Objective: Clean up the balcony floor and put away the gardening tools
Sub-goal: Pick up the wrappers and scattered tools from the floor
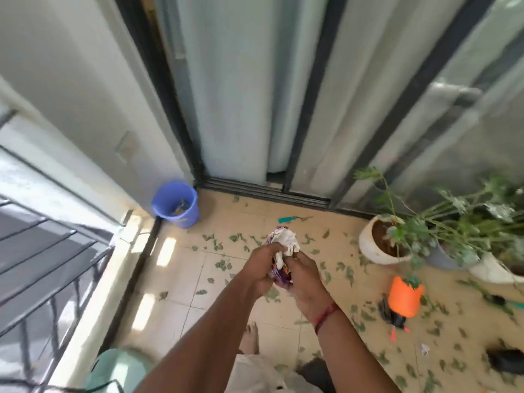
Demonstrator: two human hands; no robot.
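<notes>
The lower part of the crumpled purple-and-white wrapper (pixel 285 242) is hidden behind the fingers of the left hand (pixel 262 268) and right hand (pixel 304 282) gripping it, and its print is too blurred to read. The contents of the round blue plastic bucket (pixel 185 219) are an orange-brown blur. The teal-handled tool (pixel 286 220) is smeared, its working end unclear. An orange plastic pot (pixel 404 300) half covers a black object (pixel 397 319). The right edge cuts off a white ceramic pot (pixel 490 272) and a dark floor shape (pixel 507 361)
</notes>
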